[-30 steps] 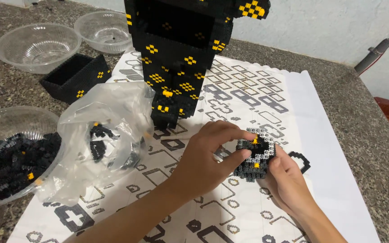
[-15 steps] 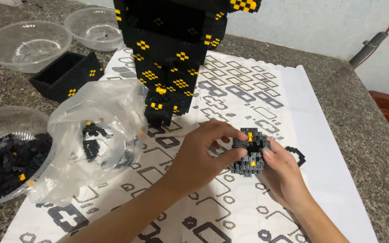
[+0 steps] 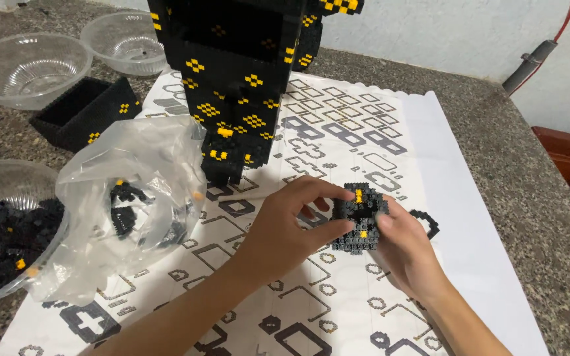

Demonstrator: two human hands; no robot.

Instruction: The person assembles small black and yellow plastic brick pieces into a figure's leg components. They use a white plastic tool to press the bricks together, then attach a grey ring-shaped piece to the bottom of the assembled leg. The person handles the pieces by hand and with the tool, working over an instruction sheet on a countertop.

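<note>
At far left, a clear bowl [image 3: 8,264] of black bricks sits beside a crumpled plastic bag [image 3: 130,204]; two empty bowls [image 3: 28,66] and a black brick box [image 3: 80,112] fill the upper left; a tall black-and-yellow brick model [image 3: 239,79] rises at top centre on a printed sheet [image 3: 377,145]; right of centre, the left hand [image 3: 285,227] and right hand [image 3: 407,254] — fingers closed — pinch a small black block piece [image 3: 361,217] from either side, just above the sheet.

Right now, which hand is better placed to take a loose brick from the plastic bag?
The left hand, probably. It grips the small block piece on the side facing the plastic bag. The right hand holds the piece from the far side.
</note>
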